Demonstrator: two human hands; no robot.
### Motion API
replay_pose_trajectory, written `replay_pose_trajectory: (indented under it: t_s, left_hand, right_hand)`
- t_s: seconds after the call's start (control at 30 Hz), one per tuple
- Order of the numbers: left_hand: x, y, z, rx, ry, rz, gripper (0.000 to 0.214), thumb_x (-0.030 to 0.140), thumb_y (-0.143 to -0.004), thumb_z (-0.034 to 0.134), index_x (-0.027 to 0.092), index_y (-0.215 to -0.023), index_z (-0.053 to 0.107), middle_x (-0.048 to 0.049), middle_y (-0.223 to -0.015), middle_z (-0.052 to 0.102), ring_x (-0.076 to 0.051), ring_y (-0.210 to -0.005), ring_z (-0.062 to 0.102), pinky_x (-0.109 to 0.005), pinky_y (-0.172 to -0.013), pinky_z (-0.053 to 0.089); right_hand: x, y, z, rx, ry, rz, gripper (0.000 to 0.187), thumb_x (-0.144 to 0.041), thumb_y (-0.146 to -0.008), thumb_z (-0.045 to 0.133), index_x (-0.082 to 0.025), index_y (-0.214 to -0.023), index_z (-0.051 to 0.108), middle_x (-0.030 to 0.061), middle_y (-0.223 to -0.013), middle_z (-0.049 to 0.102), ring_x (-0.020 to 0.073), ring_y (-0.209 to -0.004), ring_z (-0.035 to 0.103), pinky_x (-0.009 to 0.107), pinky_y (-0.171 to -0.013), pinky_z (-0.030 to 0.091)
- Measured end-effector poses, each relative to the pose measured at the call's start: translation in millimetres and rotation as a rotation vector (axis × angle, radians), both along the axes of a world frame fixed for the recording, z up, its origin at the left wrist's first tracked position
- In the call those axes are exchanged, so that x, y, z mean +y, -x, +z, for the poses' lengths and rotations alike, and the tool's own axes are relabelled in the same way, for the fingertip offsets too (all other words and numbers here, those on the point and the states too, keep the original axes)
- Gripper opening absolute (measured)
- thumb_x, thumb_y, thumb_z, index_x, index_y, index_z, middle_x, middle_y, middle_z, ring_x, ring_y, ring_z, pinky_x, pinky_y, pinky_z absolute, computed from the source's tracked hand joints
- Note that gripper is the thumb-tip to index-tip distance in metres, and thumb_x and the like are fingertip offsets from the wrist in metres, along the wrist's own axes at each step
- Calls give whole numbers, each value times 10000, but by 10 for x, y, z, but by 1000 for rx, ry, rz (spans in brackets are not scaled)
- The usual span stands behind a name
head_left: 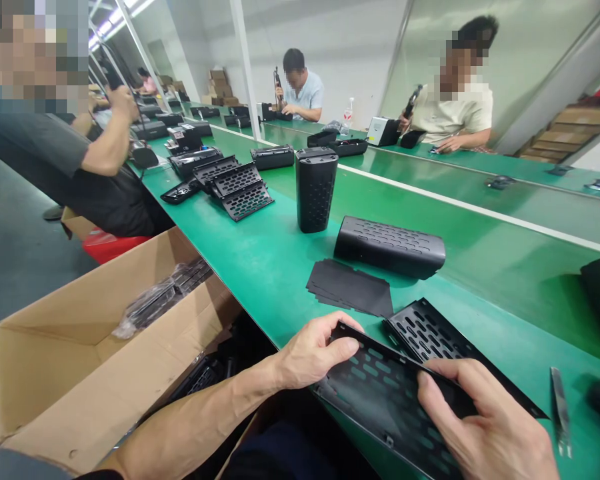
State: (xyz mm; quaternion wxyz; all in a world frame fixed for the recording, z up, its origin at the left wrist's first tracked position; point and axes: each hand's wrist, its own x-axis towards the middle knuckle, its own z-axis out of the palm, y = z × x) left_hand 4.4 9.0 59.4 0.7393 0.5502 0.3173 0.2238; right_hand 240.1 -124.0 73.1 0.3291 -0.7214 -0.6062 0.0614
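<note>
While panel (377, 397) is held at lower centre of frame, its left corner is clamped between thumb and fingers of left hand (311, 353), upper edge likewise by right hand (495, 420); hidden fingertips seemingly pressed behind. Second panel (446, 337) laid just beyond, tweezers (560, 407) placed at lower right.

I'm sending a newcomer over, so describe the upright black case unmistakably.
On the long green table, look beyond the left hand and the flat black sheets. There the tall case stands on end, while the similar case nearest it lies on its side.
</note>
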Motion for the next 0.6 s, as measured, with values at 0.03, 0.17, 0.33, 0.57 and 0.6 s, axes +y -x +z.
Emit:
replay_pose_trajectory:
  t_s: [0.03,0.17,0.33,0.57,0.6]
  left_hand:
    - [-1,0,3,4,-2,0,381,520,-953,739,202,-1152,669,9,-833,575,-131,-721,507,-279,-753,461]
    - [-9,-2,27,11,26,-20,416,549,-950,731,200,-1162,655,21,-802,548,-124,-694,476,-284,-732,441]
    - [-25,-23,48,-20,133,-2,404,506,-894,774,187,-1123,679,1,-857,611,-123,-724,521,-260,-715,425]
    - [-27,0,-14,-182,309,101,416,447,-804,877,174,-1078,725,-24,-966,703,-125,-782,616,-237,-738,474]
    - [-31,3,-20,-197,322,106,423,450,-807,883,174,-1086,725,-27,-974,709,-125,-780,624,-240,-741,479]
  right_hand:
    - [-4,10,9,10,16,-16,222,-517,-1011,649,-299,-1012,686,-71,-851,677,95,-454,536,245,-462,484]
    - [-25,60,34,130,146,-154,374,-671,-951,679,-300,-964,722,-47,-795,702,163,-547,614,309,-559,521]
    - [-61,15,50,239,263,-193,492,-776,-855,725,-308,-1005,750,-23,-783,716,181,-508,587,325,-491,494]
    - [-10,24,164,310,170,-341,682,-864,-769,684,-279,-1110,771,48,-772,667,234,-533,574,358,-455,504]
    - [10,54,183,316,159,-352,691,-872,-756,684,-284,-1108,772,54,-770,661,249,-553,589,364,-458,510]
